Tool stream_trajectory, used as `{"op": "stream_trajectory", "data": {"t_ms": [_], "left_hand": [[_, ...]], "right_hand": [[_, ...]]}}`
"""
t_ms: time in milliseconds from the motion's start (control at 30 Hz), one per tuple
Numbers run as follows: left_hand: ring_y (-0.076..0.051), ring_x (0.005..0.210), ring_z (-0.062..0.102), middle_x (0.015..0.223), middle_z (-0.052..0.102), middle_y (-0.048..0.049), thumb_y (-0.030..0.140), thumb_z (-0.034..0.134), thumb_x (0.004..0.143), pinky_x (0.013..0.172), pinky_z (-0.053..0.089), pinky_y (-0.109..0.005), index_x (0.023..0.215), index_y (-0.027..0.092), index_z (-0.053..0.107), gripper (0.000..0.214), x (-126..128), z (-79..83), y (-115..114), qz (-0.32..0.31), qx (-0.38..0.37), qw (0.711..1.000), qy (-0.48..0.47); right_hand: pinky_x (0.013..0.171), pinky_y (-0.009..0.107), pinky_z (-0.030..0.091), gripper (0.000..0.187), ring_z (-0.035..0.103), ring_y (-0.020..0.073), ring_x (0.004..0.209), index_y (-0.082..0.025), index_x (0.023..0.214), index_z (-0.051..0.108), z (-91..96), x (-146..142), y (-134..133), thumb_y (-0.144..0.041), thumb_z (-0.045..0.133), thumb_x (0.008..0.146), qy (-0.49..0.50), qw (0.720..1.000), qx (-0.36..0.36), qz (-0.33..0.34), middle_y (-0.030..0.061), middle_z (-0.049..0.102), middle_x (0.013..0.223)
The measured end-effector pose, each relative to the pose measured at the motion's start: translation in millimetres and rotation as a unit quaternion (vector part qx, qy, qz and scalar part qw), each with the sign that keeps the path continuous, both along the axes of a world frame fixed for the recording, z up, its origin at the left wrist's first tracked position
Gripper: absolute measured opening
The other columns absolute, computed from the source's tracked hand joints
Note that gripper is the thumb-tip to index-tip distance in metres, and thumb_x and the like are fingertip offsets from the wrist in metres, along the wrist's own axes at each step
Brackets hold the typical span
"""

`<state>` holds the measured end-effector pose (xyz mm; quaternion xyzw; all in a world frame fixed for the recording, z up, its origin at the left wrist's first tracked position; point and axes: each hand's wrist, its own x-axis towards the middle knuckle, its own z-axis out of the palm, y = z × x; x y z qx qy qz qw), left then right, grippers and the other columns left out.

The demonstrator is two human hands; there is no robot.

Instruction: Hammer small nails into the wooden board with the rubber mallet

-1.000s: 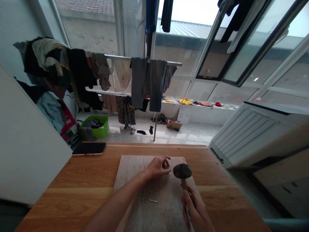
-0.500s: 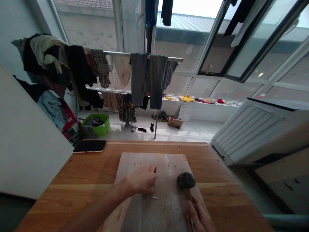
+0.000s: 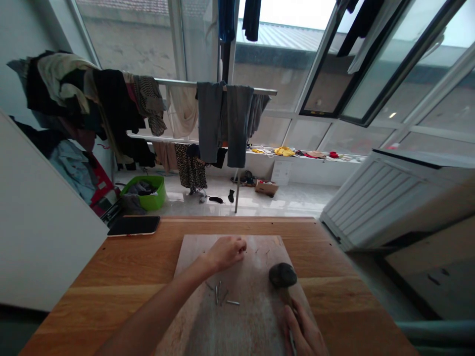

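Note:
My left hand is closed in a pinch over the far part of a pale wooden board. Whatever its fingertips hold is too small to make out. Two thin nails stick up from the board just right of it. Several loose nails lie on the board below my left forearm. My right hand is wrapped round the handle of a mallet with a black head, at the board's right side.
The board lies on a brown wooden table. A black phone rests at the table's far left corner. Beyond the table stand a clothes rack with hanging laundry and a green tub. A white ribbed cabinet is at the right.
My left hand has moved away from the loose nails to the far part of the board, uncovering them. My right hand still holds the mallet in nearly the same place.

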<state>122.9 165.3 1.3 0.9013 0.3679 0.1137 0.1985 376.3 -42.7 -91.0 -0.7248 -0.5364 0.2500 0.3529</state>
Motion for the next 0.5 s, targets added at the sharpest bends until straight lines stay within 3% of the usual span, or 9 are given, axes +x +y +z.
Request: {"op": "stream_trajectory", "data": {"t_ms": [133,300,433,500], "left_hand": [[-0.021,0.083,0.064,0.094,0.069,-0.0088,0.013,0.059,0.087,0.073,0.047,-0.029,0.086,0.017,0.07,0.011,10,-5.9,3,-0.024,0.036,0.999,0.032],[-0.022,0.084,0.063,0.091,0.068,-0.0089,0.012,0.061,0.085,0.078,0.048,-0.031,0.083,0.016,0.069,0.009,14,-5.8,3,-0.043,0.058,0.997,0.037],[-0.019,0.083,0.063,0.09,0.068,-0.0052,0.01,0.06,0.084,0.079,0.047,-0.028,0.084,0.018,0.069,0.011,14,-17.2,0,0.004,0.017,0.999,-0.047],[-0.016,0.081,0.062,0.09,0.068,-0.0035,0.009,0.06,0.082,0.077,0.047,-0.025,0.094,0.018,0.069,0.018,14,-26.5,-2,0.032,-0.018,0.993,-0.116]], "right_hand": [[0.104,0.048,0.049,0.05,0.059,0.0393,0.124,-0.027,0.102,0.076,-2.7,3,1,-0.061,0.067,0.067,0.013,1.0,-0.011,0.002,0.0111,0.073,0.122],[0.103,0.053,0.048,0.046,0.059,0.0423,0.123,-0.027,0.103,0.077,-6.7,-8,-5,-0.058,0.065,0.072,-0.016,1.0,0.017,0.011,0.0133,0.072,0.125],[0.105,0.05,0.047,0.05,0.058,0.0404,0.125,-0.027,0.103,0.076,1.9,-15,-3,-0.065,0.064,0.072,-0.001,1.0,0.01,-0.011,0.0122,0.073,0.121],[0.101,0.044,0.051,0.053,0.06,0.0376,0.124,-0.026,0.102,0.076,9.9,-16,1,-0.069,0.063,0.072,0.028,0.999,-0.013,-0.031,0.0114,0.075,0.118]]}}
